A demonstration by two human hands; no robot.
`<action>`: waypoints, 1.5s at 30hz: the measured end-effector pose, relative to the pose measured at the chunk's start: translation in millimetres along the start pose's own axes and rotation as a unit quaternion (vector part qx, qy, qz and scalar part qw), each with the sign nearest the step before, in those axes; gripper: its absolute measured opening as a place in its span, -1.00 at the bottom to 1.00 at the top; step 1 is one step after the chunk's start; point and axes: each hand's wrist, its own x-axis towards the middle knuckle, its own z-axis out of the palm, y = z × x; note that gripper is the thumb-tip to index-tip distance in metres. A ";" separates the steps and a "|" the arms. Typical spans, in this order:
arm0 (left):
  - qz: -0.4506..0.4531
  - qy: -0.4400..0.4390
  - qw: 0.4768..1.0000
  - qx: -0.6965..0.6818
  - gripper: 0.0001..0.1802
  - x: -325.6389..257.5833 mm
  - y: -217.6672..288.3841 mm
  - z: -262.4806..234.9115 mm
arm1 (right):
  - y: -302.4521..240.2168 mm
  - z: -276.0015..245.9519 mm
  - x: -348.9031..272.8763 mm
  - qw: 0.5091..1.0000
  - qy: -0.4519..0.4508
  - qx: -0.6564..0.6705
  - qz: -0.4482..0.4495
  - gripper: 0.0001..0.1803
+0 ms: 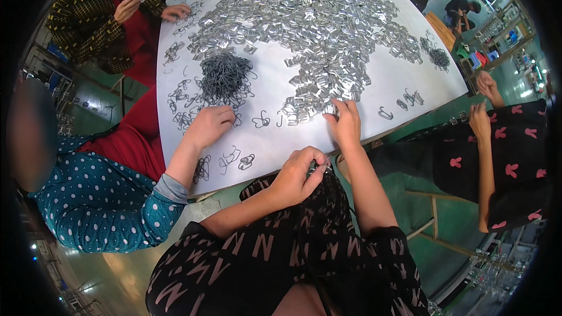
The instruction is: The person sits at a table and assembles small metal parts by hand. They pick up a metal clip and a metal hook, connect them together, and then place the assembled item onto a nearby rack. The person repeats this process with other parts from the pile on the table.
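Note:
My left hand [297, 177] is closed in front of the table's near edge, above my lap. Shiny small metal pieces [312, 168] show between its thumb and fingers; their exact shape is partly hidden. At the near tip of a large heap of flat silver metal buckles [316, 76], my right hand [348, 124] touches the outermost pieces. Its thumb and forefinger are apart, and I see nothing held in it. Left of my right hand lie a few loose dark wire hooks [261, 119]. Another small cluster of hooks [246, 161] rests nearer the front edge.
A dense mound of dark wire hooks [225, 77] sits left of the buckles on the white table [398, 85]. On my left, a co-worker's hand [209, 129] rests near scattered hooks. Another co-worker's hand [175, 12] is at the far left; a person's hands [481, 118] are at right.

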 end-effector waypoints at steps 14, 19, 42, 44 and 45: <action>-0.009 -0.032 0.998 -0.059 -0.90 10.6 -21.8 13.2 | 23.1 -18.5 -27.7 0.962 0.062 0.231 0.131 -0.78; -0.015 -0.021 0.999 -0.048 -0.89 9.1 -30.5 10.7 | 14.5 -30.6 -31.5 0.912 0.013 0.366 0.186 -0.81; 0.105 -0.016 0.989 0.104 -0.79 11.8 -8.1 9.4 | -59.7 -120.7 -68.5 0.939 -0.182 0.281 0.074 -0.40; 0.105 -0.013 0.989 0.100 -0.80 12.0 -9.4 8.9 | -57.5 -116.8 -70.1 0.930 -0.161 0.319 0.091 -0.42; 0.109 -0.012 0.989 0.097 -0.80 13.6 -9.6 9.1 | -58.5 -117.7 -68.4 0.921 -0.146 0.344 0.107 -0.44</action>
